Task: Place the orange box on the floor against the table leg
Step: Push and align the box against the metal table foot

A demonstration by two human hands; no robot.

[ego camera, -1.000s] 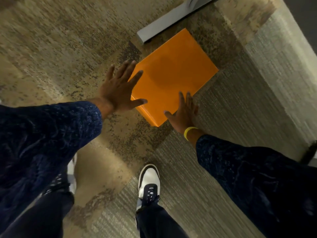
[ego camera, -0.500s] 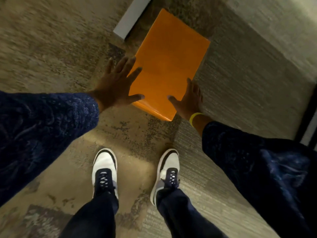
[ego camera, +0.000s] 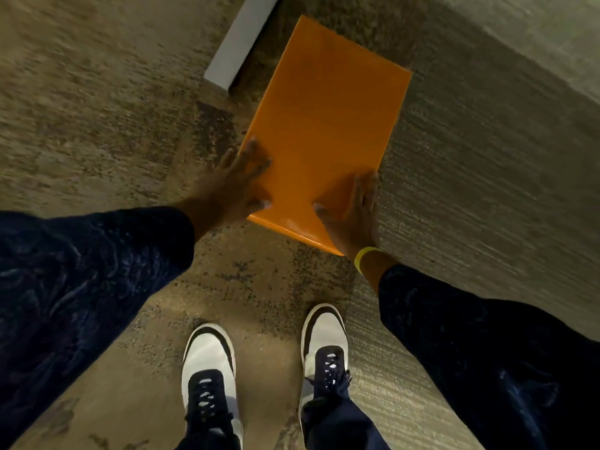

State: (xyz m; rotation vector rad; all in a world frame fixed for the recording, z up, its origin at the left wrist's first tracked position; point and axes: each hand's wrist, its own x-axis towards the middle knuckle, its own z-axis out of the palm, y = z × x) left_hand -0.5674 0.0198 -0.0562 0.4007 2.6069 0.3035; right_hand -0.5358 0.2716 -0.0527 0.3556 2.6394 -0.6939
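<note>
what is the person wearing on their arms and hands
Both arms are in dark navy, textured long sleeves that stop at the wrists. The left hand is bare, with no glove or band. The right hand is bare too, with a yellow wristband.

Floor = patchy tan-brown carpet w/ dark speckled blotches (ego camera: 107, 131), covering left + centre of view. On the right, paler grey-beige ribbed carpet tiles (ego camera: 470, 190), seam running diagonally. Top centre: flat light-grey metal bench foot (ego camera: 238, 43) lying on the carpet, angled, its near end square-cut. Lighting dim, warm; brighter patch of floor bottom centre. No walls/windows visible.
</note>
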